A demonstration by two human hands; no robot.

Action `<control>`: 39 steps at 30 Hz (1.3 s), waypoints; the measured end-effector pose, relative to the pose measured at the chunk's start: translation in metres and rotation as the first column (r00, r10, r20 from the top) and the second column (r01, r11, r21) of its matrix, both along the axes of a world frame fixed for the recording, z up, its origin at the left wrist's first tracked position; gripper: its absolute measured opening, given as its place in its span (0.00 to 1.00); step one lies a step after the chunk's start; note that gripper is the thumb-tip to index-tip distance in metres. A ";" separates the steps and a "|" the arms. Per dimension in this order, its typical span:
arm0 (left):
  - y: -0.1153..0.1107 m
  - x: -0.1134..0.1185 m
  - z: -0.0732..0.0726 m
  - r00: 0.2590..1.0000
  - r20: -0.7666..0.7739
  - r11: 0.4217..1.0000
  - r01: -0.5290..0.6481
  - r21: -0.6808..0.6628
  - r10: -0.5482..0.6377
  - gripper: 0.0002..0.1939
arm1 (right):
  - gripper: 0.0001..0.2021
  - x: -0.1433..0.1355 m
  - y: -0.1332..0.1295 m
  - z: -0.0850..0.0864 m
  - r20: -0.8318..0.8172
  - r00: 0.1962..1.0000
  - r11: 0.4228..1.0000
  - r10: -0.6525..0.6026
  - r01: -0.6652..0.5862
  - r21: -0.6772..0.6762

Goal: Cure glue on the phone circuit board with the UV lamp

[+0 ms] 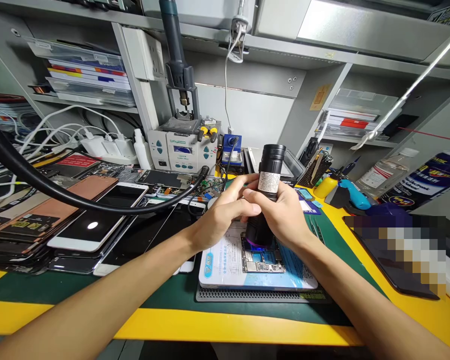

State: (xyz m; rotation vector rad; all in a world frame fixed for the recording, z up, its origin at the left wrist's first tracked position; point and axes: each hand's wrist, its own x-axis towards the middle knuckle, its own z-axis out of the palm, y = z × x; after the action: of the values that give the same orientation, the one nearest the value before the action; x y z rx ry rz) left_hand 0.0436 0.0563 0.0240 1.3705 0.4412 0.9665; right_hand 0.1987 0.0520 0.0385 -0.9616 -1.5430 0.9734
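You're clamping both your left hand (221, 212) and right hand (281, 215) around the upright black cylindrical lamp (267, 195), standing over the bare circuit board (261, 258). It's sitting on a white-blue pad (225, 265) on the green-yellow bench (172, 320), shelving behind.

This is an electronics repair workshop, most likely for phones. A green-and-yellow desk (172, 320) carries a heap of dismantled phones and screens (90, 220) on the left and a bare circuit board (262, 260) on a work mat (225, 265) near the middle. At the far side stands a hot-air rework station (182, 147) with its nozzle holder, beside a small blue soldering unit (232, 147). White chargers and cables (97, 140) trail at far left, and grey shelves (82, 75) hold flat parts boxes. Bottles (386, 175) stand at right.
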 end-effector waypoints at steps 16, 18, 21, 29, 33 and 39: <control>-0.001 0.002 0.000 0.999 0.033 0.999 -0.009 0.034 0.008 0.30 | 0.09 0.002 -0.001 0.001 -0.003 0.999 0.998 -0.043 0.043 0.034; -0.001 0.001 0.000 1.000 0.024 0.999 -0.014 0.031 0.014 0.30 | 0.11 0.001 -0.002 0.001 0.000 1.000 1.000 -0.024 0.024 0.014; 0.000 0.000 0.000 1.000 0.020 0.999 -0.019 0.028 0.018 0.28 | 0.13 0.000 -0.004 0.002 -0.006 1.000 1.000 -0.005 0.005 0.000; -0.001 0.000 0.000 1.000 0.021 0.999 -0.017 0.030 0.016 0.28 | 0.13 -0.003 -0.005 0.003 -0.025 1.000 1.000 0.002 -0.003 -0.005; -0.001 0.000 0.000 0.999 0.036 0.999 -0.017 0.043 0.015 0.29 | 0.13 -0.002 -0.006 0.004 -0.033 0.999 1.000 0.003 -0.003 0.002; 0.000 0.001 -0.002 0.999 0.049 0.999 -0.015 0.037 0.014 0.28 | 0.13 -0.002 -0.008 0.005 -0.035 0.999 1.000 0.019 -0.019 -0.014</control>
State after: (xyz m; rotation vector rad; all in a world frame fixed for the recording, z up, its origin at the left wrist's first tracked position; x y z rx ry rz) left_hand 0.0445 0.0567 0.0221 1.3756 0.3986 1.0223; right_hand 0.1965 0.0442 0.0438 -0.9366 -1.5203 1.0108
